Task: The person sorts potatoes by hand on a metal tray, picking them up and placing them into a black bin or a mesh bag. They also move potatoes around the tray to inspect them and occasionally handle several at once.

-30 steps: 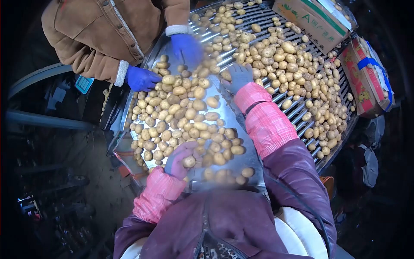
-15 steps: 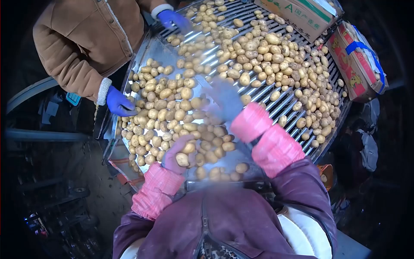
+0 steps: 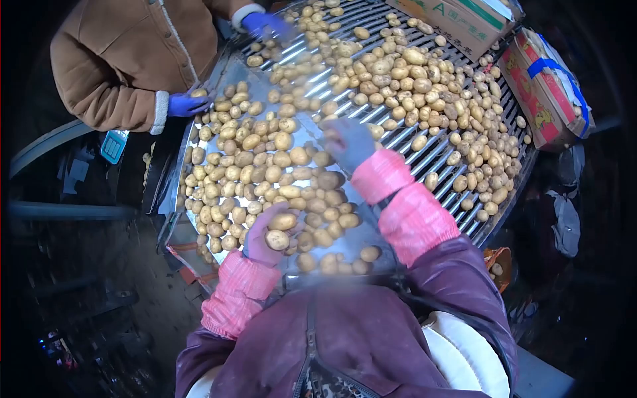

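Observation:
My left hand [image 3: 264, 240], in a purple glove, is closed around two potatoes [image 3: 277, 239] at the near side of the metal tray [image 3: 371, 229]. More potatoes touch it on the far side. My right hand [image 3: 350, 144], in a grey-blue glove, hovers where the tray meets the metal bars [image 3: 405, 140]. Its fingers are smeared by motion, and whether they hold anything does not show. A single potato [image 3: 375, 131] is just beside it. Many loose potatoes [image 3: 259, 174] cover the tray to the left.
Across the tray, a co-worker in a brown jacket [image 3: 126, 60] holds a potato in one blue-gloved hand [image 3: 188, 104]; the other hand [image 3: 265, 26] is blurred. A potato heap [image 3: 424, 86] lies on the bars. Cardboard boxes [image 3: 451, 26] and a red box [image 3: 541, 89] stand at the far right edge.
My right hand has shifted slightly left and is less blurred. My left hand stays around its potatoes. The co-worker's near hand has moved up and back from the tray, now with a potato.

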Demonstrator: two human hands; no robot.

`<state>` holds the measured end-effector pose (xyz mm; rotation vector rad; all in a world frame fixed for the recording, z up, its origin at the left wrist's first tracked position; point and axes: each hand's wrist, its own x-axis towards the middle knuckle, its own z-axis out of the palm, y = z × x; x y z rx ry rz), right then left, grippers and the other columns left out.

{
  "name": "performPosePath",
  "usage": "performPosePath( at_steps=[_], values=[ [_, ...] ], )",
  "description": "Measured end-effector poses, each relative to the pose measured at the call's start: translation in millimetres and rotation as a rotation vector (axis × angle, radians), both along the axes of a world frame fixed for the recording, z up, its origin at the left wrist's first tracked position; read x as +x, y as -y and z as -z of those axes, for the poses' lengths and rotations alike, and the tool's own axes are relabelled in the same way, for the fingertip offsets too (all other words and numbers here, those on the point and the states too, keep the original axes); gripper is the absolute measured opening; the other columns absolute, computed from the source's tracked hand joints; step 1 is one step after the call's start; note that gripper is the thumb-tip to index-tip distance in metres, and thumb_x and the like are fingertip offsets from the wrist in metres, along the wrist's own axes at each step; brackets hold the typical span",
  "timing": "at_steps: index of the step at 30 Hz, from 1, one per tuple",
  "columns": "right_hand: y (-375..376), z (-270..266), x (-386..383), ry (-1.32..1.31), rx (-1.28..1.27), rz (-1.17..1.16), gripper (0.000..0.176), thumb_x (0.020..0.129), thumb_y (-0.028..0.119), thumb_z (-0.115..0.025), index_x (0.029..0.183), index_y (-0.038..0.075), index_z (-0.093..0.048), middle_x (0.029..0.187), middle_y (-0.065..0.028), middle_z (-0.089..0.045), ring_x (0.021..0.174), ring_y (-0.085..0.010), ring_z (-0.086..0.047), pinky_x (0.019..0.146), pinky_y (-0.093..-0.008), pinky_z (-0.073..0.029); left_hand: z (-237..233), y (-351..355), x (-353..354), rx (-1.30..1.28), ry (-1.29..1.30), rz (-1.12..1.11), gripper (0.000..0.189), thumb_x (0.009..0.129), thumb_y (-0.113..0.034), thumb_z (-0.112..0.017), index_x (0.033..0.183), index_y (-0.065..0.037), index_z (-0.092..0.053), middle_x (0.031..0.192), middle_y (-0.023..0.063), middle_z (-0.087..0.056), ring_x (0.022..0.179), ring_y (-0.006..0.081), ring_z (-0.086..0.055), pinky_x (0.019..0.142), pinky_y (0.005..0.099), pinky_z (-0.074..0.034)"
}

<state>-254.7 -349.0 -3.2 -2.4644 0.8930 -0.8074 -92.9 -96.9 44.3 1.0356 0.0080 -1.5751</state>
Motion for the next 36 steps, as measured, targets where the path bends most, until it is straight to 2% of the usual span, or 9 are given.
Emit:
performPosePath(
  at_steps=[3, 5, 7, 10, 16, 20, 25, 31, 36],
  values=[
    [-69, -24, 12, 0.179, 0.112, -0.413, 0.032, 0.083, 0.021, -0.068, 0.114, 0.013, -0.068, 0.112, -0.0124, -0.066, 0.105, -0.0323, -0.06, 0.089, -0.0445, -0.049, -1, 5, -3, -0.121, 0.156, 0.137, 0.05, 0.099, -0.031, -0.046, 0.139, -0.001, -0.045, 0.126, 0.0185, -0.056, 0.113, 0.0322, -0.061, 0.079, 0.0428, -0.058],
    [-69, -22, 10, 0.127, 0.009, -0.325, 0.031, 0.084, 0.023, -0.068, 0.113, 0.013, -0.068, 0.114, -0.0137, -0.064, 0.106, -0.0327, -0.06, 0.09, -0.0458, -0.049, -5, 8, 3, -0.256, 0.144, 0.251, 0.058, 0.099, -0.041, -0.042, 0.138, 0.002, -0.044, 0.131, 0.0215, -0.053, 0.119, 0.0374, -0.057, 0.088, 0.0535, -0.055],
    [-53, -27, 1, 0.06, -0.036, -0.191, 0.034, 0.083, 0.023, -0.069, 0.115, 0.012, -0.067, 0.117, -0.015, -0.062, 0.106, -0.0334, -0.059, 0.09, -0.0474, -0.048, 9, -2, 3, -0.215, -0.439, 0.058, 0.064, 0.098, -0.048, -0.042, 0.136, 0.004, -0.045, 0.131, 0.023, -0.052, 0.122, 0.0403, -0.054, 0.093, 0.0572, -0.052],
    [11, -26, -29, -0.413, -0.084, 0.253, 0.041, 0.083, 0.022, -0.062, 0.124, 0.021, -0.06, 0.112, -0.0119, -0.06, 0.103, -0.033, -0.06, 0.083, -0.0497, -0.047, 22, -13, 3, -0.114, -0.457, -0.061, 0.07, 0.094, -0.055, -0.043, 0.133, 0.003, -0.047, 0.132, 0.0225, -0.052, 0.117, 0.0405, -0.056, 0.098, 0.0534, -0.049],
    [11, 32, -55, -0.36, -0.227, 0.229, 0.036, 0.085, 0.016, -0.058, 0.121, 0.021, -0.061, 0.103, -0.0035, -0.063, 0.092, -0.0257, -0.061, 0.08, -0.0412, -0.048, 22, -16, 7, -0.158, -0.324, 0.005, 0.07, 0.094, -0.06, -0.038, 0.118, 0.004, -0.054, 0.114, 0.0226, -0.059, 0.1, 0.0379, -0.061, 0.085, 0.0492, -0.053],
    [-9, 25, -67, 0.686, 0.861, 0.293, 0.032, 0.095, 0.016, -0.054, 0.124, 0.004, -0.06, 0.097, -0.0013, -0.061, 0.086, -0.0088, -0.056, 0.073, -0.0244, -0.046, 29, -17, 8, -0.254, -0.243, 0.094, 0.07, 0.094, -0.057, -0.039, 0.119, 0.007, -0.054, 0.117, 0.0269, -0.058, 0.103, 0.0411, -0.061, 0.081, 0.0507, -0.054],
    [-84, -22, -61, 0.757, 1.128, 0.037, 0.032, 0.094, 0.02, -0.061, 0.123, 0.009, -0.062, 0.102, -0.0014, -0.06, 0.09, -0.0097, -0.056, 0.074, -0.024, -0.049, 15, -16, -2, -0.41, -0.445, 0.203, 0.077, 0.091, -0.057, -0.046, 0.141, 0.001, -0.043, 0.135, 0.0281, -0.05, 0.108, 0.0463, -0.06, 0.079, 0.0517, -0.055],
    [-163, -33, -30, 0.335, 0.497, -0.248, 0.036, 0.093, 0.026, -0.062, 0.124, 0.01, -0.062, 0.118, -0.0124, -0.064, 0.112, -0.0296, -0.061, 0.096, -0.0404, -0.05, 9, -21, -21, -0.371, -0.633, 0.18, 0.081, 0.089, -0.061, -0.048, 0.151, -0.01, -0.034, 0.141, 0.0212, -0.047, 0.107, 0.0463, -0.059, 0.078, 0.0525, -0.054],
    [-112, -31, -97, 0.221, 0.012, 0.25, 0.035, 0.092, 0.027, -0.061, 0.122, 0.009, -0.064, 0.111, -0.0152, -0.062, 0.107, -0.0338, -0.059, 0.091, -0.0431, -0.048, -2, -34, -31, -0.22, -0.506, 0.108, 0.079, 0.09, -0.064, -0.046, 0.149, -0.012, -0.037, 0.138, 0.0163, -0.048, 0.111, 0.0359, -0.056, 0.085, 0.0511, -0.052]
  ],
)
